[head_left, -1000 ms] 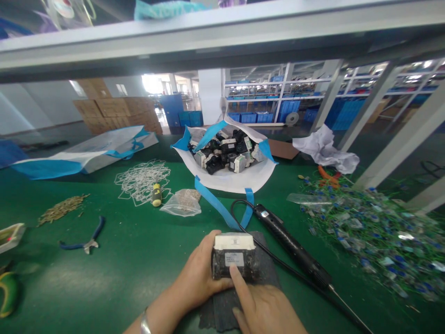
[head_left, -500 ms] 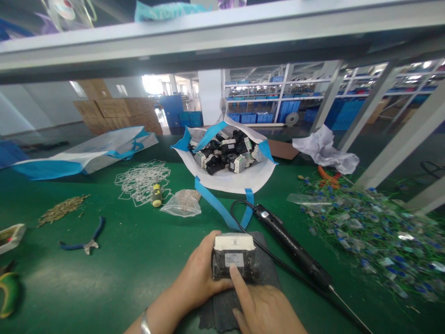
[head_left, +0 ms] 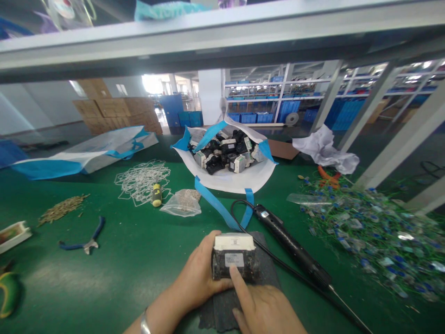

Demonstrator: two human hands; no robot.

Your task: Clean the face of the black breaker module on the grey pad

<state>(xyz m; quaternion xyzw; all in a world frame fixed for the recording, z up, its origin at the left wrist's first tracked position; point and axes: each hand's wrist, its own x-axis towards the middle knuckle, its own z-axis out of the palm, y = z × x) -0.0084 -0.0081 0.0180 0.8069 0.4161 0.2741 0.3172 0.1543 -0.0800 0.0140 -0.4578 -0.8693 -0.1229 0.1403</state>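
— What is counted on the green bench?
— Two bare hands (head_left: 222,297), one black-and-white boxy unit (head_left: 233,256), one black corded electric screwdriver (head_left: 292,246), one pair of blue-handled pliers (head_left: 85,238).
— And bags?
— Two white-and-blue woven bags (head_left: 229,178) are seen.

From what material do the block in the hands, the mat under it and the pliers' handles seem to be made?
Block: probably moulded plastic, a dull black body with a matte white cap and a paper-like label. Mat: likely rubber or foam, dark grey, flat, without shine. Pliers: the blue handles look like a rubber or plastic coating, and the jaws look like bare grey metal.
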